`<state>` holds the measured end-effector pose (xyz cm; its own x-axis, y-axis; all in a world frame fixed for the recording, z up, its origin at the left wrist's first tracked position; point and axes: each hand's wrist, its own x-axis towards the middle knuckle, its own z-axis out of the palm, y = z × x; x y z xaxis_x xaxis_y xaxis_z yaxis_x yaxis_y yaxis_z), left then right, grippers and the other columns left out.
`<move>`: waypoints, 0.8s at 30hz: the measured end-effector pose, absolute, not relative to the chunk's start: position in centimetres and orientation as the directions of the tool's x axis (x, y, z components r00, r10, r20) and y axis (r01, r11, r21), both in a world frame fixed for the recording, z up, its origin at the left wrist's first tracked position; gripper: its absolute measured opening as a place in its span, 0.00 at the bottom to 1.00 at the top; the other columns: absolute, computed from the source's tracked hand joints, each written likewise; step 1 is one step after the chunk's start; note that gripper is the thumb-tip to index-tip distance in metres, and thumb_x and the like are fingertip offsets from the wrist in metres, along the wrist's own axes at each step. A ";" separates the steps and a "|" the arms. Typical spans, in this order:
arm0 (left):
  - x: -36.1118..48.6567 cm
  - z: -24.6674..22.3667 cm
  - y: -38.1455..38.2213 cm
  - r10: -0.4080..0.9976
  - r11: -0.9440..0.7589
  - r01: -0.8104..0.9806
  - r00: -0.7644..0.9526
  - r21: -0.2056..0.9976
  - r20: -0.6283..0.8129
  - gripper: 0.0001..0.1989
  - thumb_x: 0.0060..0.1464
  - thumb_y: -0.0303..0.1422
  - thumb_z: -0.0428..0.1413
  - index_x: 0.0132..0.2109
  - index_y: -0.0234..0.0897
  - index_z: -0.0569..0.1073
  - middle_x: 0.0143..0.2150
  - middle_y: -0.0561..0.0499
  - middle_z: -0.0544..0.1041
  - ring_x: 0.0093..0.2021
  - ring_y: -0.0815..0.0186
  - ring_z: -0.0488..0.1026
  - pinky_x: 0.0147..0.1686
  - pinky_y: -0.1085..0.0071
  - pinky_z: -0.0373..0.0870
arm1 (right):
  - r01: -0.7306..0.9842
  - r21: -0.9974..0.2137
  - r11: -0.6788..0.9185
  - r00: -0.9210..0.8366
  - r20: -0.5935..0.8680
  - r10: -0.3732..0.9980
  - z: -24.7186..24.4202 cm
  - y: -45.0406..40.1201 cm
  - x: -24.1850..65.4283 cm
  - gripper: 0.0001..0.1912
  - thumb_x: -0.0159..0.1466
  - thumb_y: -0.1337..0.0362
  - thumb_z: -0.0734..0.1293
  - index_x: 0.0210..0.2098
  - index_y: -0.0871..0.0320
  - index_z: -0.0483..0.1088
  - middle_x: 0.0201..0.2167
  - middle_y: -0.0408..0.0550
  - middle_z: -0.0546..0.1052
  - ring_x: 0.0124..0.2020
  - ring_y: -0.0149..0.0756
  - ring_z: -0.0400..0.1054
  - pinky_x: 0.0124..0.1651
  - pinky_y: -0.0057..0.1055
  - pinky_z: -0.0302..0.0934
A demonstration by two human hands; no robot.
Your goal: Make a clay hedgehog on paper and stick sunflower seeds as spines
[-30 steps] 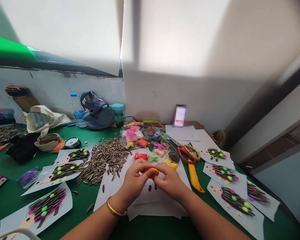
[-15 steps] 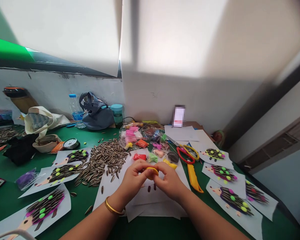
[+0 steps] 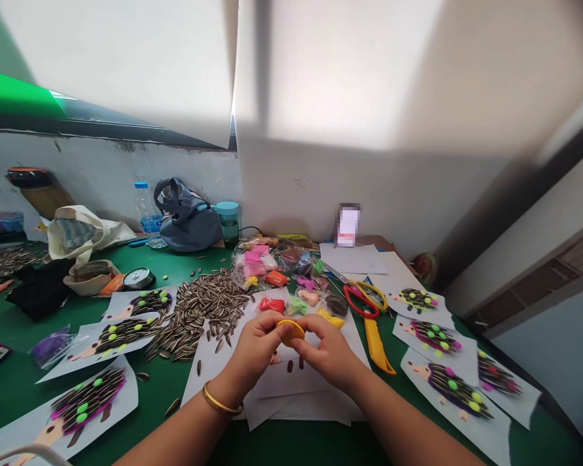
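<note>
Right of the sunflower-seed pile, I observe the left hand and right hand pinching a yellow clay-like disc, probably light and soft; hold its rim.

one near head view, forward and down over a green table, perhaps blurred top right

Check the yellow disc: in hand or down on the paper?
In hand: the yellow disc sits between the fingers and thumbs of the left hand and right hand, over the paper.
</note>
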<state>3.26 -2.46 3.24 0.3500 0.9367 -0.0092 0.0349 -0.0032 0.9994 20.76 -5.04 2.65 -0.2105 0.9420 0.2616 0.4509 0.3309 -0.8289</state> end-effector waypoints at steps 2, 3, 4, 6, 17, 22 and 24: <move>3.3 3.4 -2.6 0.932 0.018 0.013 0.361 1.000 -0.022 0.18 0.53 0.46 0.60 0.44 0.39 0.80 0.40 0.46 0.77 0.36 0.62 0.73 0.21 0.76 0.66 | 0.454 -0.826 0.334 -0.218 0.260 0.941 2.6 -5.0 20.8 0.08 0.66 0.58 0.64 0.35 0.54 0.73 0.36 0.45 0.75 0.39 0.38 0.68 0.43 0.33 0.60; 3.3 3.4 -2.7 0.932 0.017 0.000 0.362 1.000 -0.016 0.19 0.52 0.46 0.61 0.47 0.40 0.79 0.43 0.46 0.77 0.37 0.62 0.74 0.22 0.76 0.66 | 0.474 -0.817 0.329 -0.207 0.260 0.943 2.6 -5.0 20.8 0.09 0.66 0.59 0.64 0.33 0.54 0.72 0.34 0.45 0.75 0.38 0.37 0.67 0.42 0.32 0.60; 3.3 3.4 -2.8 0.932 0.014 -0.009 0.361 1.000 -0.010 0.20 0.51 0.45 0.62 0.49 0.41 0.78 0.44 0.46 0.77 0.37 0.62 0.74 0.23 0.76 0.67 | 0.500 -0.803 0.324 -0.194 0.261 0.946 2.6 -5.0 20.8 0.09 0.66 0.60 0.64 0.31 0.55 0.72 0.32 0.45 0.74 0.37 0.37 0.67 0.41 0.32 0.59; 3.3 3.3 -2.8 0.935 0.015 0.000 0.355 1.000 -0.014 0.19 0.51 0.45 0.62 0.46 0.40 0.79 0.42 0.46 0.78 0.36 0.63 0.74 0.23 0.76 0.68 | 0.540 -0.778 0.320 -0.180 0.265 0.947 2.5 -4.9 20.7 0.08 0.64 0.62 0.65 0.29 0.55 0.70 0.30 0.44 0.74 0.35 0.37 0.66 0.40 0.32 0.58; 3.5 2.5 -2.4 0.932 0.029 0.001 0.362 1.000 -0.028 0.18 0.51 0.45 0.63 0.43 0.37 0.78 0.40 0.46 0.76 0.36 0.64 0.73 0.20 0.80 0.66 | 0.519 -0.790 0.327 -0.164 0.283 0.945 2.5 -4.9 20.8 0.09 0.65 0.60 0.64 0.29 0.55 0.68 0.31 0.44 0.73 0.36 0.37 0.65 0.40 0.32 0.57; 3.6 2.9 -2.6 0.948 0.091 0.006 0.305 0.996 -0.089 0.18 0.51 0.46 0.61 0.39 0.35 0.77 0.34 0.49 0.72 0.31 0.66 0.70 0.16 0.80 0.63 | 0.492 -0.802 0.338 -0.181 0.286 0.941 2.3 -5.0 20.8 0.10 0.66 0.58 0.64 0.31 0.55 0.70 0.31 0.44 0.74 0.37 0.37 0.66 0.40 0.32 0.58; 3.5 2.9 -2.6 0.945 0.093 -0.024 0.318 0.995 -0.080 0.20 0.51 0.47 0.62 0.45 0.37 0.77 0.37 0.48 0.74 0.33 0.65 0.71 0.17 0.80 0.64 | 0.496 -0.801 0.335 -0.167 0.291 0.942 2.4 -4.9 20.9 0.12 0.66 0.57 0.64 0.29 0.55 0.69 0.30 0.44 0.73 0.36 0.37 0.66 0.39 0.32 0.57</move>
<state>3.55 -2.61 2.91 0.3182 0.9446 -0.0801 -0.0243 0.0926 0.9954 20.86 -4.95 2.37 -0.1673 0.9420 0.2909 0.4959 0.3354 -0.8010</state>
